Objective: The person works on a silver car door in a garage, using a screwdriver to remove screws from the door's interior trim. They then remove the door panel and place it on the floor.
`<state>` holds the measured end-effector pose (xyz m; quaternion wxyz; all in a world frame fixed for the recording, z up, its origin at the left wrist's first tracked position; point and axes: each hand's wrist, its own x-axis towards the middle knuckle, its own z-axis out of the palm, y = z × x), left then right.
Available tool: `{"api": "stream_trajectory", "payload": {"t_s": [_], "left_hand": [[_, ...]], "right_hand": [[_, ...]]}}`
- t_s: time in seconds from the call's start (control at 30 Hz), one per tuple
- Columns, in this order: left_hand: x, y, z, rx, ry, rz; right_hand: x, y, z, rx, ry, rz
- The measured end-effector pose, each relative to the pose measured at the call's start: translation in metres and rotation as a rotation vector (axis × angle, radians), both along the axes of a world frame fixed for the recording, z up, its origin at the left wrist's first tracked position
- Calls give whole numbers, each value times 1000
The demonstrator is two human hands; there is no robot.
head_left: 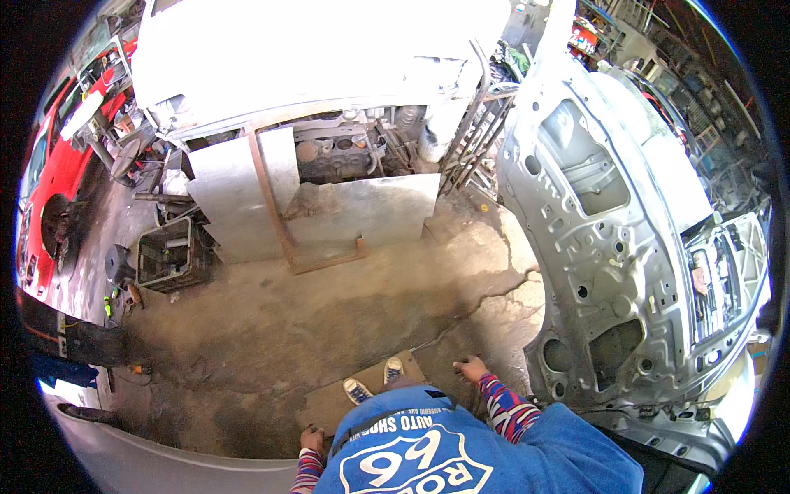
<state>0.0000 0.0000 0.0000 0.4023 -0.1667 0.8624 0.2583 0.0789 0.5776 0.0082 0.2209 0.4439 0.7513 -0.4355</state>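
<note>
Hanging left hand and right hand low among metal panels

Leaning in from the lower edge in a blue shirt. Angling the right arm forward, in a striped sleeve, and dropping the left nearer the body, with only a short stretch of sleeve in sight. Holding the right hand farther ahead, fingers loosely curled and released, near but apart from the big silver panel with cutouts, on the right. Dangling the left hand just beside the shirt, near the pale panel at lower left; cannot tell whether clenched or grasping.

Facing a broad stretch of bare floor, bounded ahead by a white car body, metal sheets and a rusty frame; on the right by the silver panel's curved edge; on the left by a dark crate.

Losing the white car body's upper part to glare, a red car to the dark lens rim, part of the engine behind the sheets. Too small to read clearly: left fingertips.
</note>
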Motion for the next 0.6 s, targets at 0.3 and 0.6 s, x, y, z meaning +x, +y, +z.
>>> {"api": "stream_trajectory", "payload": {"t_s": [0.3,0.6], "left_hand": [[-78,83,27,136,19,94],[-135,127,-29,117,-65,9]], "right_hand": [[7,49,41,-7,181,-465],[-250,62,126,-153,491,-81]]}}
